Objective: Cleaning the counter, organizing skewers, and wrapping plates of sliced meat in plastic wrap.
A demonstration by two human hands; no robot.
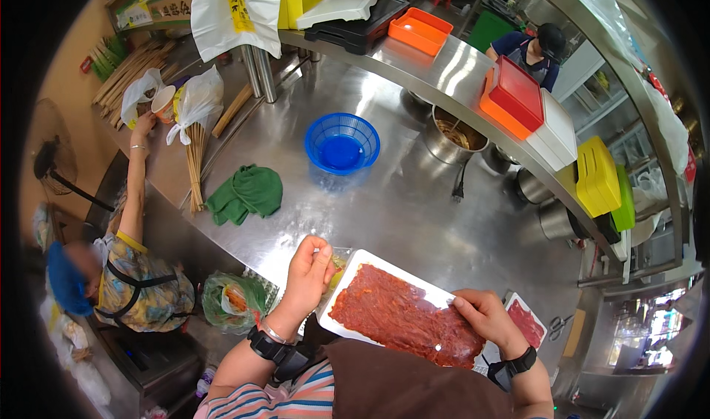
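A white tray (pixel 355 333) of red marinated meat (pixel 402 311) is held tilted in front of the brown apron, over the table's near edge. My right hand (pixel 485 314) grips its right end, thumb on top and fingers hidden beneath. At the tray's left end, the fingers of my left hand (pixel 310 272) are closed on clear plastic film (pixel 343 254). Shiny glints on the meat suggest a clear cover; how far it reaches is hard to tell. Behind my right hand lies a second white tray with red meat (pixel 526 320).
On the steel table (pixel 383 214) are a blue basket (pixel 342 147), a green cloth (pixel 247 194), bundled sticks (pixel 195 164), a pot (pixel 450 141) and scissors (pixel 559 326). A steel shelf (pixel 410 61) overhangs the back. A co-worker (pixel 144 286) reaches in from the left; another person (pixel 530 55) is beyond.
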